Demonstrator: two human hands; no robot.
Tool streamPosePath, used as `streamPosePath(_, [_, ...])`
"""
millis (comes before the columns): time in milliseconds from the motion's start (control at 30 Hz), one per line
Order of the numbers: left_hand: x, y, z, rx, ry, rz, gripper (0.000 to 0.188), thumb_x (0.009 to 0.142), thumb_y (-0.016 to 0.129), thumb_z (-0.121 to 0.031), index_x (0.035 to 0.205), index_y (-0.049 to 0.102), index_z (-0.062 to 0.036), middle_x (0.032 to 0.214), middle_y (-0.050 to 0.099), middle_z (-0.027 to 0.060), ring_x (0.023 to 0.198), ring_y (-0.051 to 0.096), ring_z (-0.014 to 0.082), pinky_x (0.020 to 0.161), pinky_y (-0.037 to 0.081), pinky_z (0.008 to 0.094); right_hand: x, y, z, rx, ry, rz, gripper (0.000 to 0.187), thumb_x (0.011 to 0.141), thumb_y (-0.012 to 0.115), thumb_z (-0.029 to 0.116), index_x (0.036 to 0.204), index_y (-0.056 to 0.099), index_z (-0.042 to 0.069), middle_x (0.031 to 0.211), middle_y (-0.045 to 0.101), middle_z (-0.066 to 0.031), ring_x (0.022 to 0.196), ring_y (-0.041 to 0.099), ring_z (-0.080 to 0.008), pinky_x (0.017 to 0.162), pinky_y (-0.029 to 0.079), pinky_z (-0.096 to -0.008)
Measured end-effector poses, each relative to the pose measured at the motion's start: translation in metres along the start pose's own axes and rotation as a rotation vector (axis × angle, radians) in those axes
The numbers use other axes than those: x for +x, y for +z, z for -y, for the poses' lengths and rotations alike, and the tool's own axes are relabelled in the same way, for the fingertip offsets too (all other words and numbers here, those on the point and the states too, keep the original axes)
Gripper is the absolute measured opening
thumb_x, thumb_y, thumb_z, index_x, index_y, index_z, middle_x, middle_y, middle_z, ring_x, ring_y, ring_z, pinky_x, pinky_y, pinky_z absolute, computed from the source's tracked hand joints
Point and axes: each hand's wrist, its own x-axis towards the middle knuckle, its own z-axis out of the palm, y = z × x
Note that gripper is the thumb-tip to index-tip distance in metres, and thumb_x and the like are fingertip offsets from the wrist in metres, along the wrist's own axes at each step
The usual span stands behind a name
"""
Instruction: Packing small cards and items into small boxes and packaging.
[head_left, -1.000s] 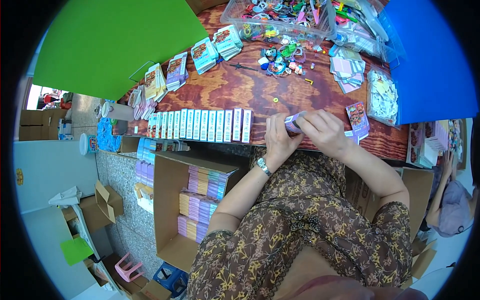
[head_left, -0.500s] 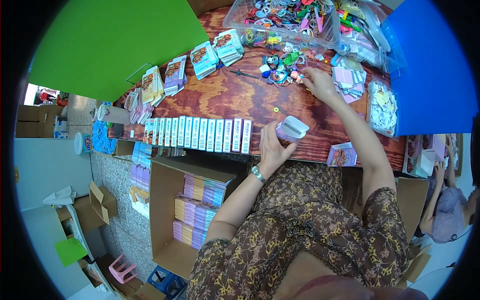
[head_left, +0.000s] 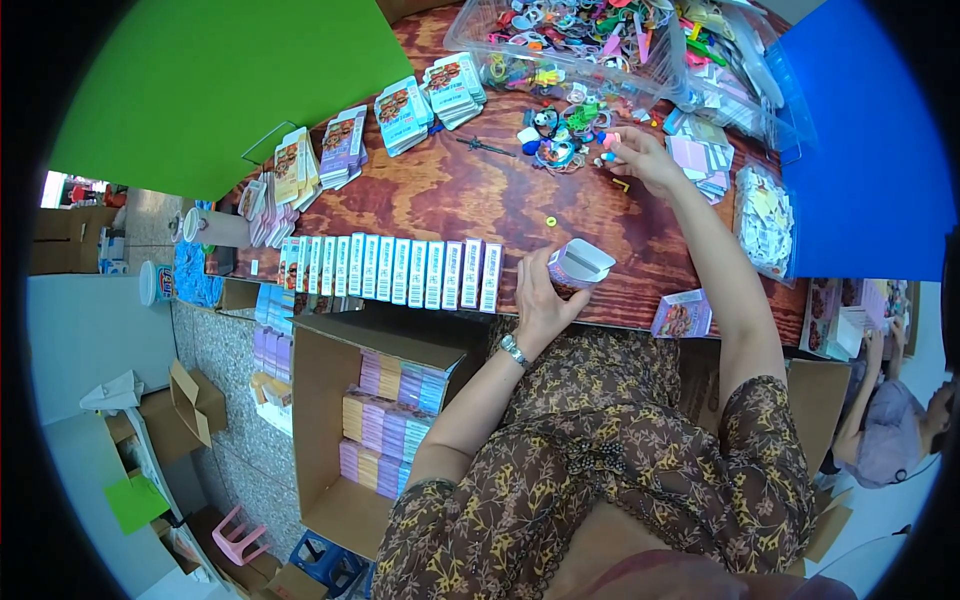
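My left hand (head_left: 540, 300) wraps round a small purple paper box (head_left: 581, 266) whose top is open, near the table's front edge. Farther back, my right hand (head_left: 645, 158) pinches a small pink trinket (head_left: 611, 141) just right of a heap of colourful trinkets (head_left: 562, 145). A yellow angled piece (head_left: 621, 185) lies below that hand, and a small yellow ring (head_left: 551, 221) sits on the table behind the box. To the right, another purple box (head_left: 683, 313) stands tilted at the table edge.
A row of upright boxes (head_left: 420, 272) lines the front edge at left. Stacks of flat cartons (head_left: 404, 112) lie behind. A clear bin (head_left: 560, 70) of trinkets stands at the back, a bag of small papers (head_left: 765, 220) at right. Another person (head_left: 890, 425) works at far right.
My right hand has drawn slightly up and right from the heap with the pink trinket. The yellow angled piece has come into sight. My left hand keeps its hold on the box.
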Motion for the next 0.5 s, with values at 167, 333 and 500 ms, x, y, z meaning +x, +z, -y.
streamPosePath(167, [-0.003, 0.014, 0.009, -0.035, 0.032, -0.015, 0.071, 0.066, 0.082, -0.015, 0.127, 0.05, 0.004, 0.116, 0.057, 0.0219, 0.103, 0.055, 0.0397, 0.09, 0.047, 0.0487, -0.063, -0.019, 0.004, 0.077, -0.029, 0.025, 0.039, 0.1, 0.067, 0.032, 0.131, 0.059, 0.01, 0.114, 0.064, 0.0009, 0.097, 0.064, -0.0091, 0.083, 0.053, -0.0285])
streamPosePath(333, [-0.007, 0.012, 0.026, -0.017, 0.006, 0.014, 0.074, 0.067, 0.086, -0.021, 0.128, 0.053, 0.003, 0.119, 0.056, 0.0171, 0.109, 0.054, 0.0333, 0.094, 0.045, 0.0459, -0.211, -0.015, 0.022, -0.021, -0.003, 0.076, 0.039, 0.098, 0.067, 0.033, 0.131, 0.062, 0.011, 0.115, 0.065, -0.001, 0.097, 0.064, -0.0109, 0.082, 0.053, -0.0285])
streamPosePath(500, [0.002, 0.008, 0.025, 0.072, 0.132, -0.01, 0.092, 0.073, 0.092, -0.013, 0.142, 0.035, 0.0095, 0.125, 0.054, 0.0189, 0.11, 0.058, 0.0272, 0.095, 0.053, 0.0422, -0.387, -0.011, -0.042, 0.176, 0.196, -0.115, 0.034, 0.1, 0.066, 0.029, 0.127, 0.064, 0.01, 0.104, 0.065, 0.0012, 0.095, 0.06, -0.0067, 0.079, 0.052, -0.0263])
